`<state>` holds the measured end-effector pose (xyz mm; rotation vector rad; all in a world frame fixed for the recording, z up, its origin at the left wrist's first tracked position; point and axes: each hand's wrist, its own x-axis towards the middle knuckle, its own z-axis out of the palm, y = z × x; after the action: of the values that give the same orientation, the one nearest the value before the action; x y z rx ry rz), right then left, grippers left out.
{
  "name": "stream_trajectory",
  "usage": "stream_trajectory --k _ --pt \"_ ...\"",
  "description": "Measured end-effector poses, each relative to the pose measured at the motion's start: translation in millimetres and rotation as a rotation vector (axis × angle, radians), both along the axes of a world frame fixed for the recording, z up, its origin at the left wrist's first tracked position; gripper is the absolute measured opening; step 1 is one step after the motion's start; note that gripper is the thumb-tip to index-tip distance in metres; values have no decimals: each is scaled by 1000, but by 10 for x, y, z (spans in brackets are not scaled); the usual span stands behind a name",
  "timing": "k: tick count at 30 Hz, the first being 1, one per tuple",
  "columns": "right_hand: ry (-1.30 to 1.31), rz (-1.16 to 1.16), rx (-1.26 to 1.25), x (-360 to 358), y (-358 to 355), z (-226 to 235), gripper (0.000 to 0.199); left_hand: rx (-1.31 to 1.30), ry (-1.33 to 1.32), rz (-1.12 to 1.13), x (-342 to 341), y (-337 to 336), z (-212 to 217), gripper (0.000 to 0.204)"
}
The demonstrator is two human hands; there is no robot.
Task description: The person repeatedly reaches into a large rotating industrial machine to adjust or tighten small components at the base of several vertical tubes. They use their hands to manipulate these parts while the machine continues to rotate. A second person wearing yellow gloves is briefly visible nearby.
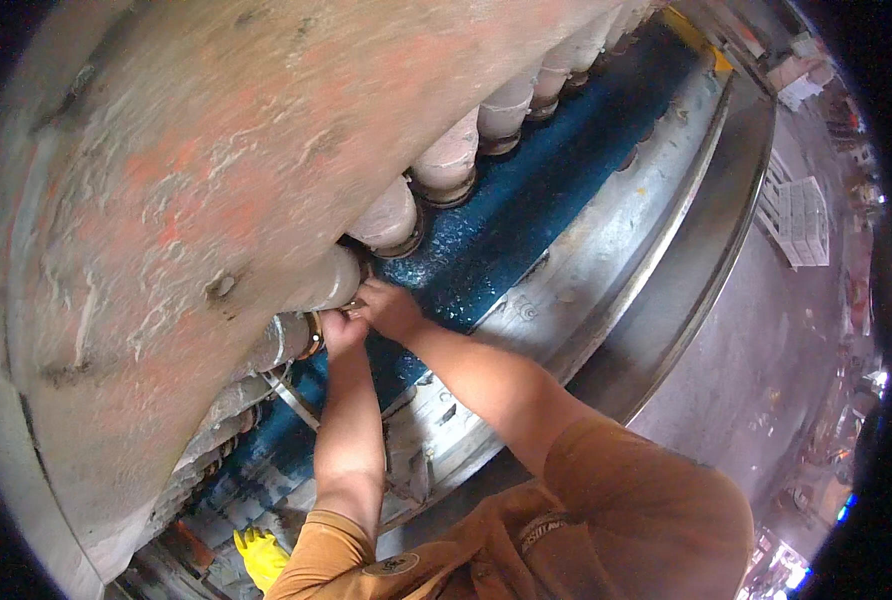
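My left hand (pixel 342 332) and my right hand (pixel 390 310) meet at the mouth of one rounded, pale grey pipe stub (pixel 334 280). The fingers of both are bent and drawn together; a small thing seems to be between them, too little to make out. Just left of my left hand is another pipe end with a dark and brass-coloured ring (pixel 315 335). More such pipe stubs (pixel 449 165) run in a slanting row up to the right, several with dark rims. My fingertips are partly hidden against the stub.
A big rough plaster-like body (pixel 196 190) with orange stains fills the upper left. Below the stubs lies a wet blue surface (pixel 526 200), bordered by a curved metal ledge (pixel 606 240). A yellow glove (pixel 259 556) is at lower left, a white crate (pixel 798 222) on the floor at right.
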<state>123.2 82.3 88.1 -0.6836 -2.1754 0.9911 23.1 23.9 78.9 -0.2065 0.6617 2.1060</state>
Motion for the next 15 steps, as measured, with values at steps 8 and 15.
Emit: stream_trajectory --k 8,15 --pt "-1 2 -46 51 35 -5 18 -130 -149 17 52 146 -77 31" --pt "114 66 -39 -134 -37 29 15 194 -260 -207 -568 -442 -1119 27"
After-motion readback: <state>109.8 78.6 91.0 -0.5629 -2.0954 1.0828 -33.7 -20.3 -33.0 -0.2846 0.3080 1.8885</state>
